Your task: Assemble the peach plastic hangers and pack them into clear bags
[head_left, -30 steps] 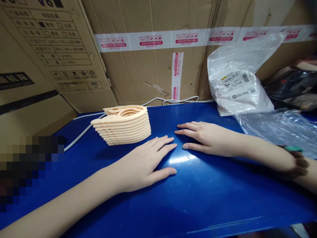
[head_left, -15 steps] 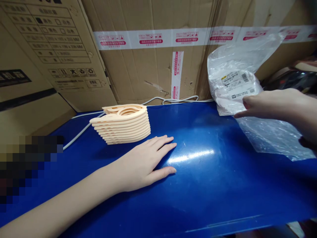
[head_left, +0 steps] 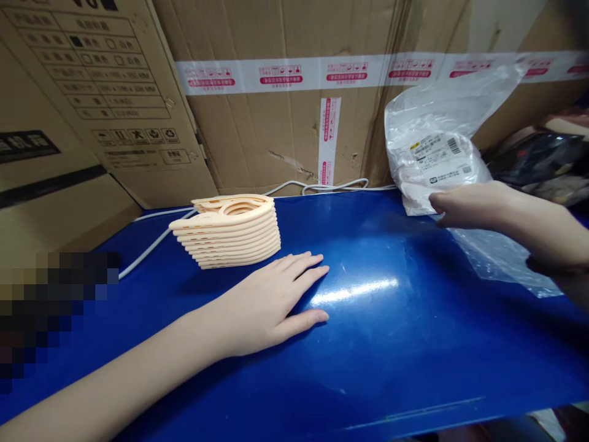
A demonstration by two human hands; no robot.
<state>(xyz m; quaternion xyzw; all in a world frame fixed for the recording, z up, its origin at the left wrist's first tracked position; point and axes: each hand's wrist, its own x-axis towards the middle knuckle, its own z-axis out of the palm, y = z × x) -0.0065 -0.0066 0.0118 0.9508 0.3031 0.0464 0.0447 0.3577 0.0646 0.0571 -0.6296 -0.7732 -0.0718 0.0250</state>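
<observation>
My left hand (head_left: 276, 301) lies palm down on the blue tabletop, its fingers and thumb spread and nothing held. Just beyond it sits a neat stack of thin cream plastic pieces (head_left: 234, 236), with an oval opening showing in the top one. At the right, my right hand (head_left: 469, 205) is curled closed in front of a clear plastic bag (head_left: 432, 113). Its fingertips are turned away, so I cannot make out what they hold, if anything. The bag leans up against the cardboard and bears a white printed label (head_left: 439, 159).
Large cardboard boxes (head_left: 276, 123) wall off the back and left of the blue table (head_left: 368, 350). A white cable (head_left: 156, 248) runs along the back edge and beside the stack. Dark, cluttered items (head_left: 534, 153) lie at the far right.
My right hand has shifted slightly down and left, its extended finger now curled in. My left hand and the cream stack have stayed in place.
</observation>
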